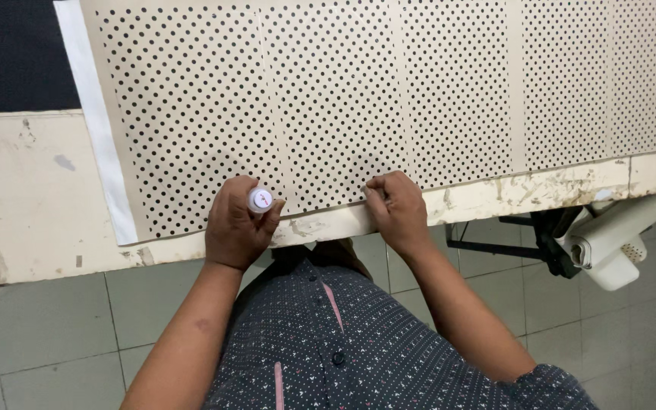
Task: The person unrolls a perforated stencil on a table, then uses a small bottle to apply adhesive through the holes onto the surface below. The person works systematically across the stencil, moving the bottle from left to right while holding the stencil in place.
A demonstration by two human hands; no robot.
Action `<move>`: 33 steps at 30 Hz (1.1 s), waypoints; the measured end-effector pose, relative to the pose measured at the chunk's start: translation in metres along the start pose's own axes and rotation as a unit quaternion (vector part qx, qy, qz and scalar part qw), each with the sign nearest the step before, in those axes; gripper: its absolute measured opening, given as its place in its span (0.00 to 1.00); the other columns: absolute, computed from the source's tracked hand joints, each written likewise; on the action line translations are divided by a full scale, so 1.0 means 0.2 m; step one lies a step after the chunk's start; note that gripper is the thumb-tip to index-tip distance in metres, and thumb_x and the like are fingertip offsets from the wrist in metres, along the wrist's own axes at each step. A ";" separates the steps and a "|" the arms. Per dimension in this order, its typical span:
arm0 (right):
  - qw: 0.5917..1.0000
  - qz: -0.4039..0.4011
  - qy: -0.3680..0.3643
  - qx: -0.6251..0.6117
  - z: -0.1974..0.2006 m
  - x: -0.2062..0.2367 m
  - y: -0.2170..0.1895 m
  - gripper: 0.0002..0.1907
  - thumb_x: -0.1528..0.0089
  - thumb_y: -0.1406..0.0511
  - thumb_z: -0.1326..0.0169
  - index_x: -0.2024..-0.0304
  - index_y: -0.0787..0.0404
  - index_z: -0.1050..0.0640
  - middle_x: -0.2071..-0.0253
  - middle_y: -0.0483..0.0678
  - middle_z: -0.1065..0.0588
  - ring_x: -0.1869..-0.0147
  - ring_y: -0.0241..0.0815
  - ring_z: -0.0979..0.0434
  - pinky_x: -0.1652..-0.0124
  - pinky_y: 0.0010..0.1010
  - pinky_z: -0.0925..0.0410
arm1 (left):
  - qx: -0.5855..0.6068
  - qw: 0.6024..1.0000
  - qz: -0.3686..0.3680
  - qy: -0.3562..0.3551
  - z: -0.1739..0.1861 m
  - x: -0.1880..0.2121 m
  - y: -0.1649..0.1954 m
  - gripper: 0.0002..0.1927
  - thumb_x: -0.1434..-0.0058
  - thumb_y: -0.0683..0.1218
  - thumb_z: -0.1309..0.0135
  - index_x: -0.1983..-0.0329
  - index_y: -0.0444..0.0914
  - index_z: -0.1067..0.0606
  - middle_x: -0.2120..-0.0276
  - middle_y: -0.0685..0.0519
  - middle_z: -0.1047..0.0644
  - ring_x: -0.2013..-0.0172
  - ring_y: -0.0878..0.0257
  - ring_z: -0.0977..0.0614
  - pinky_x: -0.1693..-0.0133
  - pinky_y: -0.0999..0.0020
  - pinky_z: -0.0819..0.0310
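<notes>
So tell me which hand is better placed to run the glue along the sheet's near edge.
Left, probably. The left hand already grips the small white-capped bottle upright at the near edge of the perforated sheet. The right hand is curled with fingertips pinching that edge, so it looks busy holding it.

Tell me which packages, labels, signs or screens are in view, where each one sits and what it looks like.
Small bottle: gripped in the left hand at the near edge of the perforated sheet; round white top with a small red mark, too small to make out.
No signs, screens or other packages show.
</notes>
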State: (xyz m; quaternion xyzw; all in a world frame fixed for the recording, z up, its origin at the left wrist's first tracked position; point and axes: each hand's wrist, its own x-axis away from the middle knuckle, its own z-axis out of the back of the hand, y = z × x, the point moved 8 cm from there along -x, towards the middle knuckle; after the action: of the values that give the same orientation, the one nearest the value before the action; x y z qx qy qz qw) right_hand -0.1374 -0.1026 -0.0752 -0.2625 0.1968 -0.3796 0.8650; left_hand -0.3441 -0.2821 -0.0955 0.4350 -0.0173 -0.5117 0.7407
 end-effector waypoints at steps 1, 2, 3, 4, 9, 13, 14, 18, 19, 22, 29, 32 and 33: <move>1.000 -0.003 0.011 0.012 0.01 0.00 0.02 0.05 0.37 0.66 0.42 0.63 0.62 0.22 0.65 0.49 0.24 0.62 0.45 0.24 0.60 0.36 0.31 | -0.001 1.000 -0.002 0.000 0.00 0.00 0.00 0.27 0.34 0.52 0.38 0.42 0.41 0.40 0.54 0.43 0.28 0.58 0.45 0.21 0.58 0.53 0.23; 0.999 -0.007 0.023 0.024 0.02 0.01 0.03 0.04 0.37 0.67 0.42 0.63 0.62 0.22 0.65 0.50 0.24 0.62 0.46 0.24 0.60 0.37 0.31 | -0.002 1.000 -0.004 0.000 0.00 0.00 0.00 0.27 0.34 0.52 0.38 0.42 0.41 0.40 0.54 0.43 0.28 0.58 0.45 0.21 0.58 0.53 0.23; 0.999 -0.029 0.028 0.016 0.04 0.00 0.07 0.05 0.36 0.66 0.42 0.63 0.62 0.22 0.64 0.50 0.25 0.63 0.46 0.24 0.60 0.36 0.31 | -0.002 1.000 -0.006 0.000 0.00 0.00 0.01 0.27 0.34 0.52 0.38 0.42 0.41 0.40 0.54 0.43 0.28 0.58 0.45 0.21 0.58 0.53 0.23; 0.998 -0.050 0.033 0.008 0.06 0.00 0.11 0.06 0.36 0.65 0.42 0.62 0.63 0.22 0.64 0.50 0.25 0.63 0.46 0.25 0.60 0.36 0.31 | -0.002 1.000 -0.003 -0.002 0.00 0.00 0.00 0.27 0.34 0.51 0.38 0.42 0.40 0.40 0.54 0.43 0.28 0.58 0.45 0.21 0.58 0.53 0.23; 1.000 -0.012 0.014 0.000 0.05 0.00 0.08 0.05 0.36 0.66 0.41 0.62 0.62 0.23 0.63 0.50 0.25 0.60 0.48 0.24 0.58 0.38 0.31 | 0.011 1.000 0.015 -0.002 0.00 0.00 0.00 0.27 0.35 0.50 0.37 0.43 0.40 0.40 0.56 0.42 0.28 0.59 0.44 0.21 0.58 0.51 0.24; 0.998 0.061 -0.021 0.008 -0.03 0.03 -0.06 0.05 0.39 0.66 0.39 0.63 0.59 0.21 0.64 0.48 0.25 0.58 0.49 0.25 0.56 0.40 0.34 | 0.011 1.000 0.016 -0.003 0.00 0.00 0.00 0.27 0.35 0.50 0.37 0.43 0.39 0.40 0.56 0.42 0.27 0.60 0.44 0.22 0.59 0.51 0.24; 0.996 0.082 -0.022 0.016 -0.05 0.03 -0.09 0.05 0.40 0.66 0.39 0.64 0.59 0.21 0.64 0.48 0.25 0.57 0.50 0.25 0.55 0.40 0.35 | 0.013 1.000 0.016 -0.003 0.00 0.00 0.00 0.27 0.35 0.50 0.37 0.43 0.39 0.40 0.56 0.42 0.28 0.60 0.44 0.22 0.59 0.51 0.25; 0.996 0.091 -0.017 0.013 -0.06 0.04 -0.11 0.05 0.39 0.66 0.39 0.63 0.59 0.21 0.63 0.47 0.25 0.57 0.48 0.26 0.54 0.39 0.36 | 0.006 1.000 0.005 0.004 0.00 0.00 0.00 0.27 0.35 0.50 0.37 0.43 0.39 0.40 0.56 0.42 0.28 0.60 0.44 0.22 0.59 0.51 0.25; 0.996 0.091 -0.011 0.010 -0.06 0.03 -0.10 0.05 0.38 0.66 0.39 0.63 0.59 0.22 0.63 0.47 0.25 0.57 0.47 0.25 0.54 0.39 0.36 | 0.007 1.000 0.010 0.001 0.00 0.00 0.00 0.27 0.35 0.50 0.37 0.43 0.39 0.40 0.56 0.42 0.28 0.60 0.44 0.22 0.59 0.51 0.25; 1.000 0.024 0.016 0.004 -0.02 0.00 0.01 0.04 0.37 0.66 0.41 0.63 0.60 0.22 0.63 0.47 0.26 0.60 0.45 0.26 0.58 0.36 0.33 | 0.007 1.000 0.017 -0.006 -0.01 0.00 -0.01 0.28 0.35 0.51 0.37 0.43 0.39 0.40 0.57 0.42 0.28 0.60 0.44 0.22 0.59 0.51 0.25; 0.997 -0.060 0.024 0.035 0.10 -0.03 0.20 0.05 0.36 0.66 0.41 0.64 0.62 0.22 0.64 0.50 0.27 0.64 0.44 0.28 0.63 0.36 0.33 | -0.007 1.000 0.009 -0.011 -0.01 0.00 -0.01 0.27 0.35 0.52 0.38 0.43 0.39 0.41 0.57 0.42 0.28 0.60 0.46 0.22 0.60 0.52 0.24; 0.999 -0.033 0.033 0.018 0.08 -0.01 0.16 0.05 0.37 0.66 0.41 0.64 0.62 0.22 0.64 0.50 0.27 0.63 0.45 0.27 0.61 0.36 0.33 | -0.005 1.000 0.012 -0.012 -0.01 0.00 -0.01 0.27 0.34 0.52 0.39 0.43 0.40 0.40 0.57 0.43 0.28 0.61 0.46 0.22 0.60 0.52 0.24; 0.999 -0.018 0.037 0.023 0.07 -0.01 0.14 0.05 0.38 0.66 0.41 0.64 0.62 0.22 0.64 0.49 0.26 0.62 0.46 0.27 0.60 0.37 0.33 | -0.004 1.000 0.012 -0.011 -0.01 0.00 -0.01 0.27 0.34 0.52 0.39 0.43 0.40 0.40 0.57 0.43 0.28 0.61 0.46 0.22 0.60 0.52 0.24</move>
State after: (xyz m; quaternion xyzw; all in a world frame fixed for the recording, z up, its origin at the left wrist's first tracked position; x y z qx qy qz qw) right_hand -0.1152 -0.0793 -0.0806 -0.2316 0.2152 -0.4093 0.8559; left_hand -0.3447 -0.2807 -0.0986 0.4259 -0.0290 -0.5076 0.7484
